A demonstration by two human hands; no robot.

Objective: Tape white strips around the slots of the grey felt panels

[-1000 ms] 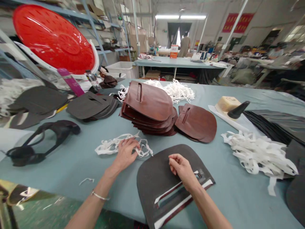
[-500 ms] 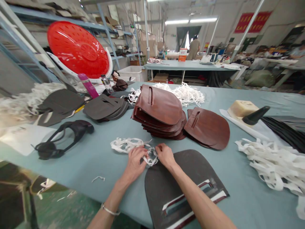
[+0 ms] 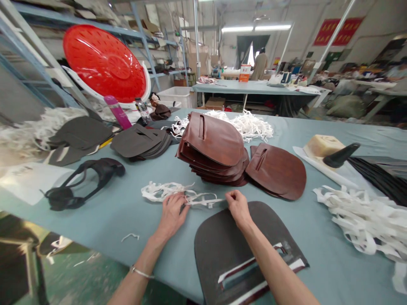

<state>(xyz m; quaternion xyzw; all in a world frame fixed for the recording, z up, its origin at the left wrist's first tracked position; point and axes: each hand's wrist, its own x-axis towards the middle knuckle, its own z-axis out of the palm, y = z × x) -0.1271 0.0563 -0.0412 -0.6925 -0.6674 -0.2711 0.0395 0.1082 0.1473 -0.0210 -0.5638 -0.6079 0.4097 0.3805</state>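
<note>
One hand (image 3: 174,210), the left, lies palm-down on white strips (image 3: 155,192).

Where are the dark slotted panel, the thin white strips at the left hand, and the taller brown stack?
Dark slotted panel (image 3: 224,242): head view, bare part above its slot.
Thin white strips (image 3: 160,192): head view, tangled part beside the left hand (image 3: 174,210).
Taller brown stack (image 3: 220,139): head view, top piece, right of its slit.

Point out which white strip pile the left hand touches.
The small pile in front of the tall brown stack; the left hand rests on it. No hand touches the far-left pile, right pile or back pile.
</note>
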